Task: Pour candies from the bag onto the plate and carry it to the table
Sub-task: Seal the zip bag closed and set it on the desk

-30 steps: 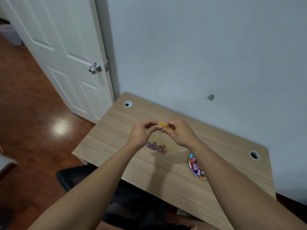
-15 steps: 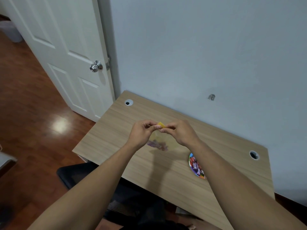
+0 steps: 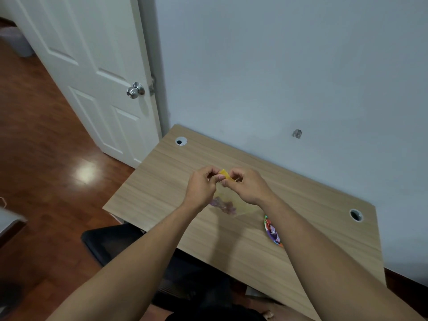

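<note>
Left hand (image 3: 201,188), right hand (image 3: 249,187) pinch bag (image 3: 228,200) top above desk (image 3: 176,188); candies (image 3: 222,205) likely inside; plate (image 3: 271,230) right, half hidden by forearm.

The desk (image 3: 166,181) stands against the wall (image 3: 278,66), its far left corner beside the door (image 3: 88,66); one cable hole (image 3: 181,141) sits at that far left corner, another (image 3: 356,215) near the right edge; the bag (image 3: 228,200) hangs above the desk's middle, pinched at its top between the left hand (image 3: 202,187) and the right hand (image 3: 246,187), the candies (image 3: 223,205) in its bottom; the plate (image 3: 272,231) lies on the desk to the right of the bag, partly behind the right forearm; a chair (image 3: 111,242) stands before the desk's near edge, on the floor (image 3: 34,147).
</note>
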Available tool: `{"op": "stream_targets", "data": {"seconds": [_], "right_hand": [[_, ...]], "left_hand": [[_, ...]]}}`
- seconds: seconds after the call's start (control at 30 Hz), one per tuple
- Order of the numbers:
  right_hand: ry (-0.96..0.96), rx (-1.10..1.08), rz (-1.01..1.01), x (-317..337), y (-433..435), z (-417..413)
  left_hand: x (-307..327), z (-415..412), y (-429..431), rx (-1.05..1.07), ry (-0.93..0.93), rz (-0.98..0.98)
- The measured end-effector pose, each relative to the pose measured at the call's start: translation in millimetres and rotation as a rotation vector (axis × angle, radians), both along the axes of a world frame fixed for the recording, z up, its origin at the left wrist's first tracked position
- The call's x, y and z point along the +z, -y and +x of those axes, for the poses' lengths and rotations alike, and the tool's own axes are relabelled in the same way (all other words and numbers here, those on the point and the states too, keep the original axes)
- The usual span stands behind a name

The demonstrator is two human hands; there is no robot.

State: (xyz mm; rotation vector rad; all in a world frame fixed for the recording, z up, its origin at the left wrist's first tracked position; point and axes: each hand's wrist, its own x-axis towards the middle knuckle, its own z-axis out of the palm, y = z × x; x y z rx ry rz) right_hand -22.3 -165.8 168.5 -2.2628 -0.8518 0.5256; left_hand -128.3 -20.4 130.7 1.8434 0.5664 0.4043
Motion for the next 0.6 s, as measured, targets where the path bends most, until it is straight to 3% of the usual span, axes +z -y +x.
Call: {"op": "stream_targets", "data": {"seconds": [0.17,0.6], "right_hand": [[0.038,0.014,-0.021,0.7,-2.4,-0.5],[0.135,0.003,-0.051,-5.2,0.3,5.5]], "left_hand": [[-2.2,-0.9,1.8,0.024,0.013,0.08],[2.0,8.9,-16.7,0.173,-0.052,0.004]]}}
